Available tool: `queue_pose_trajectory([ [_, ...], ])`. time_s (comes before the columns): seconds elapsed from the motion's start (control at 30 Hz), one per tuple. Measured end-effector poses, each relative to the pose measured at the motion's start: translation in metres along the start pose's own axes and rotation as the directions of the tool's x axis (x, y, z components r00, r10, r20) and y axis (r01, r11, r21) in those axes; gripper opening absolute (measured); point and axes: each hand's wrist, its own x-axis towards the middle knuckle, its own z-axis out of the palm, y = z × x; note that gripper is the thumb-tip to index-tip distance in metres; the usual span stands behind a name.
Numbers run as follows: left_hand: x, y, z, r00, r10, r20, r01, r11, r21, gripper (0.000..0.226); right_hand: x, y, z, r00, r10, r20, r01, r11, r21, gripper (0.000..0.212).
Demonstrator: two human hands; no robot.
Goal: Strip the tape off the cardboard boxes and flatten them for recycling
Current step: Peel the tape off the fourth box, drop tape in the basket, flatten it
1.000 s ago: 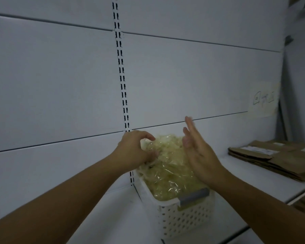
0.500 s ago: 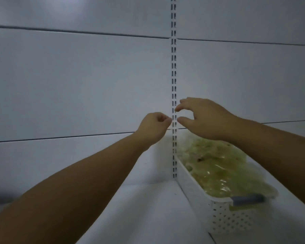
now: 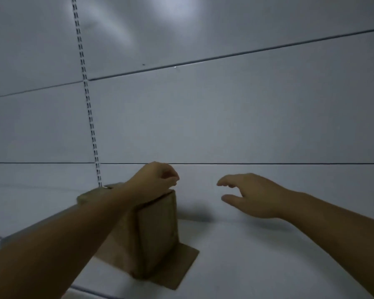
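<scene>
Head view: a brown cardboard box [image 3: 156, 231] stands on a white shelf [image 3: 257, 255], with a flat flap [image 3: 181, 268] at its base. The left forearm hides the box's top. The left hand [image 3: 153, 180] is curled above its corner, and I cannot tell if it is pinching anything. The right hand [image 3: 251, 195] is spread wide beside the box, holding nothing. A slotted upright [image 3: 89, 108] runs up the wall behind.

No legible text, perhaps for dimness.

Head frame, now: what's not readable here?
1. Top and left side of the cardboard box: head view, hidden by the left forearm; tape there unknown.
2. Grip of the left hand: head view, fingers curled over the box's top corner, blurred; pinching tape or nothing, unclear.
3. Visible box faces: dim and soft, so tape cannot be ruled in or out.
</scene>
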Motion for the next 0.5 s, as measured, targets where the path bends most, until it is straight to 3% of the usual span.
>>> queue_pose_trajectory([
  [0.1,-0.021,-0.051,-0.023,0.997,-0.019,-0.069,0.028,0.991,0.128,0.015,0.038,-0.043,0.032,0.999,-0.037,-0.018,0.040,0.984,0.175,0.048],
  [0.27,-0.045,-0.099,-0.018,0.980,0.062,-0.189,-0.057,0.998,0.032,0.020,0.088,-0.081,0.075,0.999,0.030,0.036,-0.042,0.908,0.416,0.062],
  [0.37,-0.052,-0.106,-0.009,0.942,0.170,-0.290,-0.166,0.985,0.037,0.030,0.104,-0.089,0.090,0.996,0.065,0.064,-0.088,0.863,0.497,0.050],
  [0.43,-0.054,-0.109,-0.008,0.920,0.229,-0.319,-0.220,0.973,0.063,0.040,0.106,-0.092,0.092,0.998,0.065,-0.003,-0.055,0.867,0.496,0.037],
  [0.5,-0.055,-0.110,-0.008,0.899,0.279,-0.336,-0.269,0.960,0.079,0.045,0.108,-0.094,0.090,0.986,0.125,-0.107,-0.062,0.884,0.464,0.045],
])
